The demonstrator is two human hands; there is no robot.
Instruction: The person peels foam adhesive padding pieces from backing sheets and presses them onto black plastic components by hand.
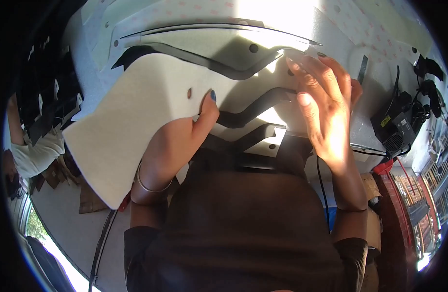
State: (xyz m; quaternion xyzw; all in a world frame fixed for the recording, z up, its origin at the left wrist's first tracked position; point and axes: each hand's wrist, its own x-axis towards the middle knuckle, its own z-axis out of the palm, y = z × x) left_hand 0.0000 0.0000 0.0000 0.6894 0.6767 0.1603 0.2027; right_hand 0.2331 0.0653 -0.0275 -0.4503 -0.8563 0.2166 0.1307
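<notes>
A large cream felt panel (pixel 136 112) lies across a grey work table (pixel 379 92), with black curved foam strips (pixel 243 114) showing along its far and right edges. My left hand (pixel 177 141) grips the panel's near edge, thumb on top next to a small hole. My right hand (pixel 321 102) is raised at the panel's right end, fingers spread and resting on the cream material and a black strip. A bracelet sits on my left wrist.
Black moulded parts (pixel 49 97) stand stacked at the left. A black electrical unit with cables (pixel 399 126) sits at the table's right side. Another person's light sleeve (pixel 36 153) shows at far left. Cardboard pieces (pixel 87 199) lie on the floor below.
</notes>
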